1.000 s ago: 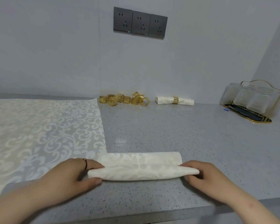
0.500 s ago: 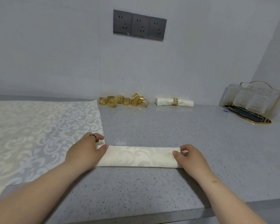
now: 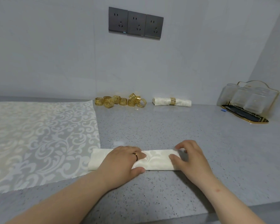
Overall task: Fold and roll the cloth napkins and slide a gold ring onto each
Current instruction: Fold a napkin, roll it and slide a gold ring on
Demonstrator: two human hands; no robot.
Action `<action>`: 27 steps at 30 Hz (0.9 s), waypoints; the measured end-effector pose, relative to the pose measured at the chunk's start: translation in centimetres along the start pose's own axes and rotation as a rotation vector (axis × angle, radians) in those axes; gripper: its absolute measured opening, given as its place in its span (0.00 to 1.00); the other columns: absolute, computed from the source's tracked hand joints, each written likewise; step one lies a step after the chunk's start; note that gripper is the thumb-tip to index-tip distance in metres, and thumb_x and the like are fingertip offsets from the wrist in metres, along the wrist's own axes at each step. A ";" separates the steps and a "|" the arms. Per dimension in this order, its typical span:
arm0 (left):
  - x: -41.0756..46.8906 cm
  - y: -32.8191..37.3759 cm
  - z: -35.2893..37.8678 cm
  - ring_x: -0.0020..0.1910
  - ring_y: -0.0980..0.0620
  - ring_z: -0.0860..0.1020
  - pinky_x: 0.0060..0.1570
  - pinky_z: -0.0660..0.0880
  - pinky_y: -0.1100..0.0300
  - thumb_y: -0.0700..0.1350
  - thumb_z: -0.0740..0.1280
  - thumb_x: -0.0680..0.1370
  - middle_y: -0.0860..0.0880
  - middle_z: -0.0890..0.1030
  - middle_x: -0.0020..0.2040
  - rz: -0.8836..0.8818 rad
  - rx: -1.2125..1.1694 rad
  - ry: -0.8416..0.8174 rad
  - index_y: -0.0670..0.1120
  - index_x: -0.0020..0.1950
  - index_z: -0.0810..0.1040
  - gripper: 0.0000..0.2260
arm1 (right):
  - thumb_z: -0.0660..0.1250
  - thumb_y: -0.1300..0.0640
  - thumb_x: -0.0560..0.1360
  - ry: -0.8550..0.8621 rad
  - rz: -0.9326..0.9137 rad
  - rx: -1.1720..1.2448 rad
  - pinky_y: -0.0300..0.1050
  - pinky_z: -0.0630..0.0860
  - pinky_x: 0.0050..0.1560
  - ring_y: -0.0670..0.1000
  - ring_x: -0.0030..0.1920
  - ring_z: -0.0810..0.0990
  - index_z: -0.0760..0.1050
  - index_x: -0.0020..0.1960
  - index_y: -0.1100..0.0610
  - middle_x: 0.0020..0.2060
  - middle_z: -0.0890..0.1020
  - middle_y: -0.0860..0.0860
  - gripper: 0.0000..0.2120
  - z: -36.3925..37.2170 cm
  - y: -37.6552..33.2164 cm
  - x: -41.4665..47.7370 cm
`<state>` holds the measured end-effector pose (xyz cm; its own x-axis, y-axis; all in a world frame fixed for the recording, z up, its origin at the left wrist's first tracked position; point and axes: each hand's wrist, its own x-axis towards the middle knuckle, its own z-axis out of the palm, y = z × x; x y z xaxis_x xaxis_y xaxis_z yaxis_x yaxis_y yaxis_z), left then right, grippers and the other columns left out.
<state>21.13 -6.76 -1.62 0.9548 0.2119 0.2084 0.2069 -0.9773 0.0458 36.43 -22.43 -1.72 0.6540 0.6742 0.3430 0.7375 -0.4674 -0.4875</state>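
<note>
Napkin (image 3: 155, 160) should roll tight and even; left hand (image 3: 124, 160) presses it with near-straight fingers, right hand (image 3: 187, 157) pinches its end, fingers curled; keep edges aligned.

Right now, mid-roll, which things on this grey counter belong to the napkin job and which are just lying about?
Job: folded cream damask napkin, under left hand and right hand; pile of gold fretwork rings; spread cream damask cloth; finished rolled napkin in its ring.
Lying about: clear glass tumblers on black gold-rimmed tray; dark grey wall sockets.
</note>
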 end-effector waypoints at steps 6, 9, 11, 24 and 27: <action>0.3 -0.1 0.6 0.66 0.57 0.68 0.59 0.53 0.70 0.67 0.40 0.62 0.57 0.70 0.68 0.020 -0.158 0.047 0.54 0.68 0.70 0.41 | 0.62 0.40 0.59 -0.097 -0.465 -0.410 0.32 0.64 0.42 0.42 0.42 0.73 0.77 0.38 0.45 0.35 0.79 0.38 0.13 -1.0 -0.1 -0.1; 0.6 -0.2 0.5 0.67 0.59 0.65 0.62 0.55 0.70 0.67 0.36 0.59 0.59 0.68 0.69 0.023 -0.118 0.024 0.56 0.69 0.67 0.44 | 0.71 0.47 0.64 -0.238 -0.451 -0.492 0.38 0.64 0.46 0.47 0.43 0.78 0.80 0.43 0.48 0.39 0.80 0.42 0.09 -1.4 -1.3 0.5; 0.6 -0.2 0.3 0.67 0.59 0.65 0.61 0.55 0.70 0.67 0.35 0.58 0.59 0.68 0.68 0.012 -0.127 0.014 0.57 0.69 0.67 0.45 | 0.64 0.51 0.75 -0.331 -0.388 -0.447 0.38 0.61 0.52 0.48 0.56 0.72 0.77 0.54 0.51 0.53 0.78 0.45 0.10 -1.5 -1.3 1.3; 1.5 -0.1 -0.3 0.61 0.58 0.70 0.57 0.61 0.67 0.65 0.52 0.75 0.60 0.71 0.65 -0.011 -0.158 -0.043 0.54 0.65 0.71 0.25 | 0.65 0.61 0.74 -0.557 -0.031 -0.091 0.39 0.71 0.52 0.46 0.49 0.75 0.80 0.51 0.56 0.52 0.81 0.50 0.09 -1.7 -2.1 4.8; 2.6 0.5 -0.8 0.60 0.55 0.72 0.53 0.64 0.65 0.59 0.60 0.76 0.55 0.73 0.64 -0.041 -0.164 -0.010 0.52 0.69 0.64 0.23 | 0.64 0.63 0.73 -0.511 -0.060 -0.038 0.40 0.72 0.51 0.47 0.48 0.75 0.78 0.51 0.53 0.48 0.78 0.49 0.10 -1.4 -2.2 4.4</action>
<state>23.51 -6.71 -0.31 0.9485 0.2508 0.1934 0.2090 -0.9545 0.2128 37.88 -19.24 1.98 0.4519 0.8892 -0.0717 0.7827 -0.4338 -0.4463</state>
